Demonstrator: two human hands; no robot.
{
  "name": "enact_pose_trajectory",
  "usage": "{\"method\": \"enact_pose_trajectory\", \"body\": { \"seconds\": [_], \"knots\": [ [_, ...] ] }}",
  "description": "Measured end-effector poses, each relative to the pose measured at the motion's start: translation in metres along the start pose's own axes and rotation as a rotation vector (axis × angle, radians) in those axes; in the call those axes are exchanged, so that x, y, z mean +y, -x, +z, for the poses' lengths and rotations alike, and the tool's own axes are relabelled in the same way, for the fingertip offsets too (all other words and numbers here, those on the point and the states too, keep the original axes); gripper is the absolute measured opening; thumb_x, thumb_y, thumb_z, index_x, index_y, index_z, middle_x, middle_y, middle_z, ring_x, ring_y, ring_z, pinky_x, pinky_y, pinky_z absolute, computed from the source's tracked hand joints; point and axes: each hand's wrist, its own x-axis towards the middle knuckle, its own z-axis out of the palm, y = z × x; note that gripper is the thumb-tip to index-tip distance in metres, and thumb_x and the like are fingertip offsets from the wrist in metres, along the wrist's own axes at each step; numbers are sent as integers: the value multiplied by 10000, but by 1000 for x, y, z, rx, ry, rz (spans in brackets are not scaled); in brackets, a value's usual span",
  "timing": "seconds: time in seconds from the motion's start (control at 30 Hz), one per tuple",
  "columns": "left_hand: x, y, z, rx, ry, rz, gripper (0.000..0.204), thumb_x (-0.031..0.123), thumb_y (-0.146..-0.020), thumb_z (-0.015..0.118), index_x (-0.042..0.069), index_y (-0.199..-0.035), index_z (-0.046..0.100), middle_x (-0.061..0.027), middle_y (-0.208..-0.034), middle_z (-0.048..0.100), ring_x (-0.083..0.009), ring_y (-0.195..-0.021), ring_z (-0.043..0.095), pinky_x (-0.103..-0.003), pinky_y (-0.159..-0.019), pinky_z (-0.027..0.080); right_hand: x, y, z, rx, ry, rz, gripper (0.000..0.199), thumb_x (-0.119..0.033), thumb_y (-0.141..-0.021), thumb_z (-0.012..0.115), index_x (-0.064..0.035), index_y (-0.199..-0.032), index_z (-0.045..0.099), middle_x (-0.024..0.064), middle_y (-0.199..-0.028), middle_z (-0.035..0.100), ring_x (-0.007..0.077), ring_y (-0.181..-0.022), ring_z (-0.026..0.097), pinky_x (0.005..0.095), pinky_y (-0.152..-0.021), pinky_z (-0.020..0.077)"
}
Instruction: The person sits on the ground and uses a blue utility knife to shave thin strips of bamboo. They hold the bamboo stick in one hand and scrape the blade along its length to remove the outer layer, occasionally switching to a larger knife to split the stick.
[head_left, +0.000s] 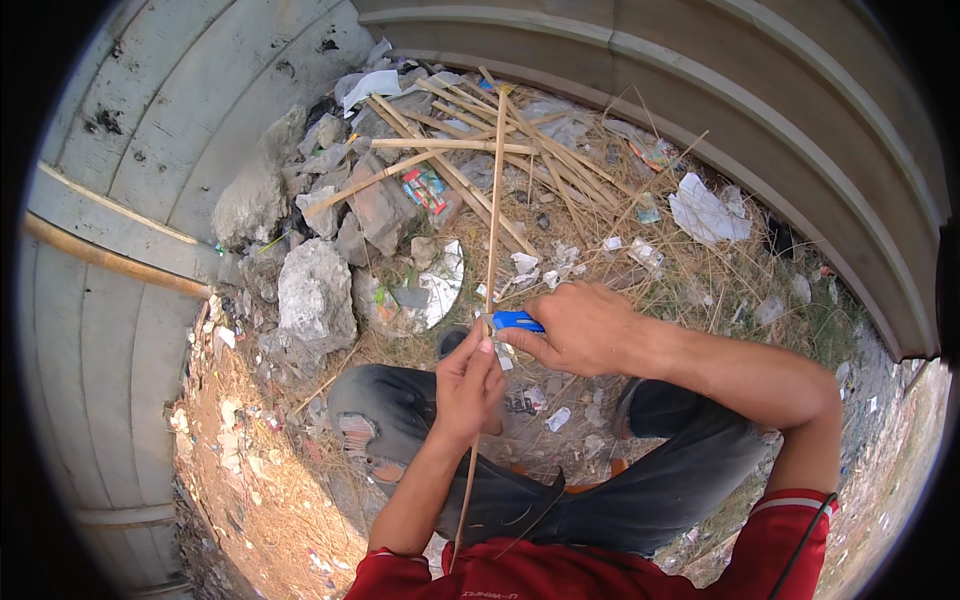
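You sat low over littered ground, both forearms coming in from the lower edge, knees apart in dark trousers [650, 490], one knee torn. Your left hand [468, 385] was closed in a pinch on a long, thin wooden strip [495, 200], thumb and fingers together near its middle. The strip stood near the centre of view: its upper part ran out over the heap ahead, its lower part passed below your left hand toward your red shirt [620, 575]. Your right hand [580, 325] was wrapped around a blue-handled tool [518, 321], its working end at the strip just beside your left fingertips; the fingers hid much of it, so exact blade contact could not be told.

Ahead of you, loose wooden sticks [450, 144] lay crossed in a pile on dry grass [590, 265] and scraps. Left of the pile: grey rubble [315, 300], with a red and green packet [424, 190] among the stones. Between rubble and strip, a shiny curved piece [445, 283]. Right of the pile, a crumpled white sheet [708, 210]. Ribbed brown sheeting [650, 50] curved behind; grey panels [140, 130] stood to the left.
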Motion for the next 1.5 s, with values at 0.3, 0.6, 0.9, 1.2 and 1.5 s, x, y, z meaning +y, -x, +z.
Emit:
{"method": "enact_pose_trajectory", "body": {
  "seconds": [0.3,0.6,0.9,1.2,1.5],
  "knots": [
    [-6,12,-8,-39,-63,-23,450,124,-1077,484,65,-1521,435,95,-627,328,-7,-502,276,-205,-453,216,10,-8,-16,-4,-3,56,588,-498,-997,525,47,-877,711,265,-853,704,450,-856,693,546,-812,539],
    [-1,-1,-6,21,-106,20,473,133,-1074,505,41,-1529,415,101,-655,311,-6,-533,269,-208,-470,222,21,-28,-6,122,131,18,589,-540,-978,522,3,-879,730,252,-815,703,444,-844,697,531,-773,547],
    [-4,10,-5,-90,-90,-64,488,149,-1075,509,43,-1538,399,93,-674,317,-13,-542,275,-211,-476,229,75,-46,-38,390,187,174,639,-597,-980,495,-8,-858,710,248,-802,683,444,-838,667,538,-792,509],
    [-32,37,-31,-276,-162,-164,485,149,-1087,474,49,-1552,377,79,-662,320,-31,-545,280,-222,-487,254,213,-14,-125,793,73,654,720,-616,-990,429,40,-883,706,254,-833,697,421,-874,691,502,-808,511],
    [-12,15,-8,-174,-199,29,509,110,-1071,487,21,-1554,353,85,-635,378,-14,-509,314,-213,-462,251,129,-14,-87,597,-601,340,549,-578,-928,655,-34,-858,679,-30,-572,444,101,-554,435,313,-531,356]
  ]
}}
